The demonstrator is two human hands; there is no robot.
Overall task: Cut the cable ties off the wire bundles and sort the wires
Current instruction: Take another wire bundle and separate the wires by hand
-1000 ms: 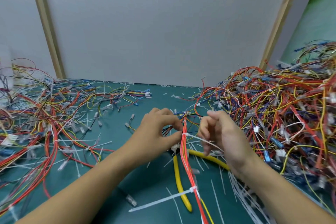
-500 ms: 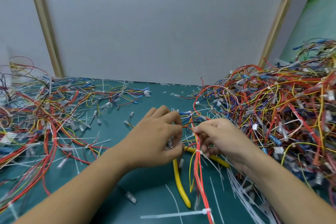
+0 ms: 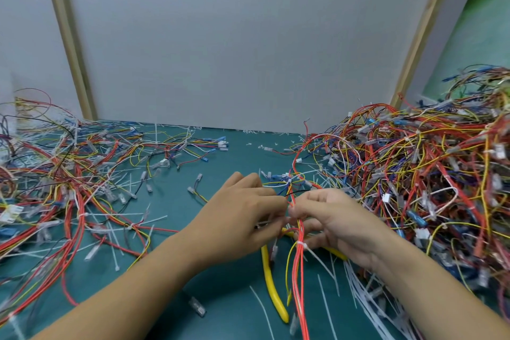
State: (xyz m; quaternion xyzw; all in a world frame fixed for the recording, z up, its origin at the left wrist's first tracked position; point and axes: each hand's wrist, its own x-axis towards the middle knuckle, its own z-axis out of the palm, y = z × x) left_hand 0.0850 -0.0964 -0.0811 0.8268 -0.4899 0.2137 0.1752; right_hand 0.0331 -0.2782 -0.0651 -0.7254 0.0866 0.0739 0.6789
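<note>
Red-orange wire bundle (image 3: 298,270), cinched by white cable tie (image 3: 301,245).

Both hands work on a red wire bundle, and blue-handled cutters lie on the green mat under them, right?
Not quite. The head view shows the cutters have yellow handles, not blue. They do lie on the green mat under the left hand and right hand working on the red wire bundle.
</note>
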